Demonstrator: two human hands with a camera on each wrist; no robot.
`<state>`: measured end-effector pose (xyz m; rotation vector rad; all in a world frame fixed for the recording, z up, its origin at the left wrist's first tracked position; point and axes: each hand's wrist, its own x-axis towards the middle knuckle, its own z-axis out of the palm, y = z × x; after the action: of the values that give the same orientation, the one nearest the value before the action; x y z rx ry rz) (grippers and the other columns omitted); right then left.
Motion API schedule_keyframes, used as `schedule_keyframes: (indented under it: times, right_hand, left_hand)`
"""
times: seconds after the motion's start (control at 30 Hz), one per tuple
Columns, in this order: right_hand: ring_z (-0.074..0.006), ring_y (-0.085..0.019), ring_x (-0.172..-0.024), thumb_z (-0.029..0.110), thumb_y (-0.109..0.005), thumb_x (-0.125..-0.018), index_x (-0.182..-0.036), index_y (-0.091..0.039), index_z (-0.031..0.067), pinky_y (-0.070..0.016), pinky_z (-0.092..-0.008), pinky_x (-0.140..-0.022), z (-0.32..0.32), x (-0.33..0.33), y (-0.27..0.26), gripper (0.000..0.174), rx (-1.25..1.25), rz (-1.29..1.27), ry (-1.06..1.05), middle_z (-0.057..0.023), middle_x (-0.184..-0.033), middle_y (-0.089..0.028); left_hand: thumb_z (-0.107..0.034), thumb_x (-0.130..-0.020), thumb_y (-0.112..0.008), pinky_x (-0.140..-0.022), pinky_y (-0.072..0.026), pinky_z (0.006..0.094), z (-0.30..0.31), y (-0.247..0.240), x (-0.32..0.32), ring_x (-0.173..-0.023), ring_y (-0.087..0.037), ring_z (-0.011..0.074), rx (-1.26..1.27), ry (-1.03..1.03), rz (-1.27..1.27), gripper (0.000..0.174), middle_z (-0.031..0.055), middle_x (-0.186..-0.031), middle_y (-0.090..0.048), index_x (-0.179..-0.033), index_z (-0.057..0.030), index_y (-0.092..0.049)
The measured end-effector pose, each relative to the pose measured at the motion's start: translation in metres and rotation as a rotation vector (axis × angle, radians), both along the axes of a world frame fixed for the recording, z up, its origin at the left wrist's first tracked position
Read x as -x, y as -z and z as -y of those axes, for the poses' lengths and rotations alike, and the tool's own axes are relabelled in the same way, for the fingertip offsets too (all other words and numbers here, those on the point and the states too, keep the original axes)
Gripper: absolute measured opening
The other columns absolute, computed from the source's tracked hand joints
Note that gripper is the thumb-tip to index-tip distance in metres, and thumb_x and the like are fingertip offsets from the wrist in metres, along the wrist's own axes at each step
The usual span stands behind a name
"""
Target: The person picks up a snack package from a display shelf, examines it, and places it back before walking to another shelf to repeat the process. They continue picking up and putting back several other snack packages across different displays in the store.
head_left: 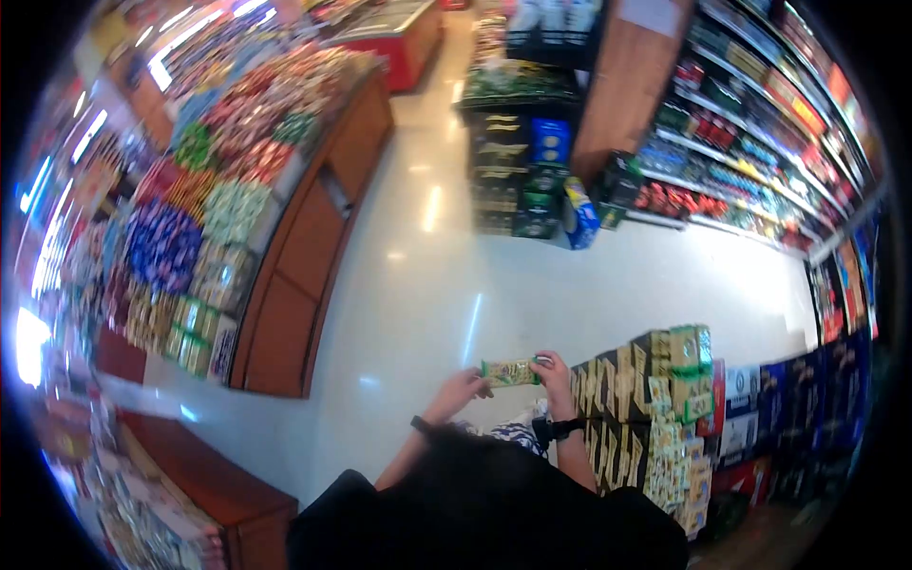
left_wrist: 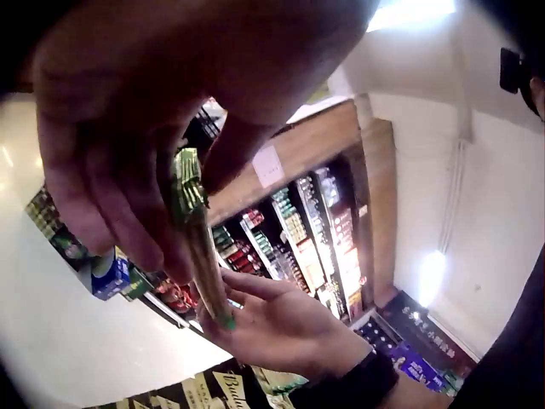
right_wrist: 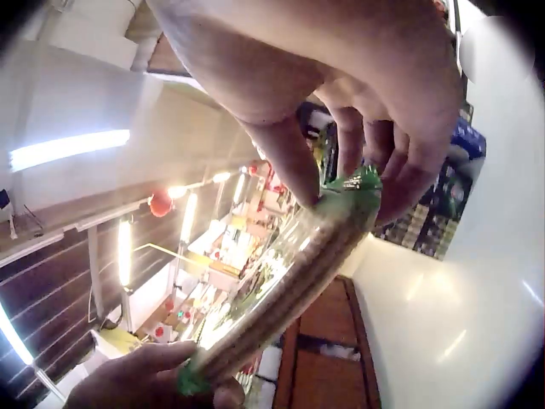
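1. To your left, a wood-sided display counter [head_left: 318,228] bears heaps of wrapped goods, among them blue-wrapped packets [head_left: 166,247].
2. Beyond it, you have a red chest freezer [head_left: 399,52].
3. Ahead of you, dark cartons [head_left: 499,171] stand stacked beside a blue box [head_left: 551,141].
4. Behind that stack, a wooden pillar [head_left: 632,66] carries a white paper sheet [head_left: 652,13].
5. To your right rise stocked shelves [head_left: 741,114], with red packs [head_left: 679,200] low down.
6. Near your right side, you have black-and-gold cartons [head_left: 617,380]; dark blue cartons [head_left: 807,399] stand farther right.
7. Glossy pale floor [head_left: 418,266] reflects lights around you.
8. Above you hang a red ball-shaped ornament [right_wrist: 160,203] and tube lights [right_wrist: 72,149].
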<state>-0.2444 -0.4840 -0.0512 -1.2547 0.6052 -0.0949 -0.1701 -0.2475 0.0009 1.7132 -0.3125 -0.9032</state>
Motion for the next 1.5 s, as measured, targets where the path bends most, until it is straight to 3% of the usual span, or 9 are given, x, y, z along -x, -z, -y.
schedule_keyframes:
  times: [0.23, 0.43, 0.6, 0.7, 0.8, 0.9, 1.0, 1.13, 1.5]
  right_hand:
    - [-0.0083, -0.055, -0.083, 0.006, -0.073, -0.083, -0.114, -0.063, 0.0085, -0.0404, -0.0222, -0.062, -0.151, -0.059, 0.030, 0.033, -0.026, -0.062, -0.281, -0.0007, -0.098, -0.062]
    - [-0.0096, -0.058, -0.078, 0.005, -0.071, -0.082, -0.113, -0.064, 0.0086, -0.0459, -0.0239, -0.067, -0.247, -0.127, 0.025, 0.031, 0.006, -0.079, -0.627, -0.0002, -0.092, -0.062]
    - [-0.0144, -0.062, -0.087, 0.004, -0.068, -0.083, -0.113, -0.065, 0.0031, -0.0489, -0.0277, -0.074, -0.328, -0.212, 0.035, 0.030, 0.053, -0.013, -0.889, -0.0055, -0.093, -0.065]
    - [-0.0088, -0.057, -0.078, 0.006, -0.070, -0.085, -0.111, -0.067, 0.0074, -0.0457, -0.0233, -0.070, -0.384, -0.263, 0.026, 0.027, 0.030, 0.009, -0.983, 0.0007, -0.088, -0.063]
    - [-0.0080, -0.057, -0.079, 0.007, -0.069, -0.085, -0.110, -0.068, 0.0068, -0.0448, -0.0231, -0.069, -0.439, -0.316, 0.003, 0.024, -0.020, 0.025, -1.062, 0.0012, -0.087, -0.063]
    - [-0.0090, -0.059, -0.083, 0.008, -0.069, -0.086, -0.111, -0.066, 0.0065, -0.0464, -0.0235, -0.072, -0.496, -0.366, 0.032, 0.025, -0.036, 0.121, -1.141, 0.0003, -0.090, -0.064]
    - [-0.0120, -0.062, -0.087, 0.008, -0.068, -0.087, -0.112, -0.064, 0.0060, -0.0495, -0.0255, -0.074, -0.552, -0.394, 0.028, 0.026, -0.006, 0.055, -1.269, -0.0017, -0.095, -0.064]
    - [-0.0168, -0.063, -0.090, 0.006, -0.067, -0.087, -0.113, -0.061, 0.0028, -0.0539, -0.0304, -0.075, -0.607, -0.413, 0.024, 0.027, 0.008, 0.012, -1.407, -0.0058, -0.098, -0.064]
    - [-0.0185, -0.065, -0.092, 0.008, -0.065, -0.088, -0.118, -0.059, 0.0041, -0.0547, -0.0316, -0.075, -0.753, -0.473, 0.038, 0.031, 0.107, -0.040, -1.475, -0.0092, -0.105, -0.066]
  left_hand:
    - [-0.024, -0.101, -0.049, -0.077, -0.0530, 0.0325, -0.161, 0.014, 0.019, -0.083, -0.068, 0.0189, -0.057, -0.382, -0.024, 0.033, 0.0120, -0.090, -0.074, -0.111, 0.0026, -0.066]
    - [-0.022, -0.101, -0.049, -0.075, -0.0527, 0.0323, -0.251, 0.049, 0.036, -0.080, -0.069, 0.0193, -0.018, -0.693, -0.062, 0.032, 0.0106, -0.089, -0.073, -0.111, 0.0019, -0.066]
    - [-0.021, -0.100, -0.050, -0.073, -0.0530, 0.0321, -0.308, 0.069, 0.010, -0.080, -0.068, 0.0184, -0.062, -0.880, -0.121, 0.030, 0.0103, -0.089, -0.073, -0.110, 0.0011, -0.067]
    - [-0.021, -0.100, -0.050, -0.073, -0.0532, 0.0325, -0.347, 0.057, -0.019, -0.080, -0.068, 0.0179, -0.147, -0.917, -0.062, 0.030, 0.0102, -0.089, -0.073, -0.110, 0.0010, -0.067]
    - [-0.021, -0.100, -0.051, -0.073, -0.0534, 0.0331, -0.383, 0.042, -0.052, -0.079, -0.067, 0.0167, -0.165, -1.054, -0.035, 0.029, 0.0086, -0.088, -0.072, -0.113, -0.0002, -0.066]
    - [-0.022, -0.099, -0.052, -0.073, -0.0535, 0.0329, -0.409, 0.026, -0.082, -0.078, -0.066, 0.0159, -0.127, -1.241, 0.021, 0.029, 0.0079, -0.086, -0.071, -0.117, -0.0022, -0.065]
    - [-0.023, -0.099, -0.054, -0.072, -0.0533, 0.0317, -0.435, 0.017, -0.101, -0.078, -0.065, 0.0156, -0.179, -1.418, -0.135, 0.031, 0.0083, -0.086, -0.070, -0.123, -0.0038, -0.062]
    - [-0.017, -0.098, -0.056, -0.070, -0.0530, 0.0300, -0.470, 0.044, -0.112, -0.082, -0.066, 0.0159, -0.034, -1.615, -0.105, 0.035, 0.0102, -0.101, -0.069, -0.131, -0.0036, -0.054]
    - [-0.017, -0.099, -0.057, -0.075, -0.0535, 0.0340, -0.624, 0.098, -0.162, -0.093, -0.068, 0.0202, 0.168, -1.687, -0.055, 0.043, 0.0136, -0.110, -0.066, -0.137, -0.0040, -0.042]
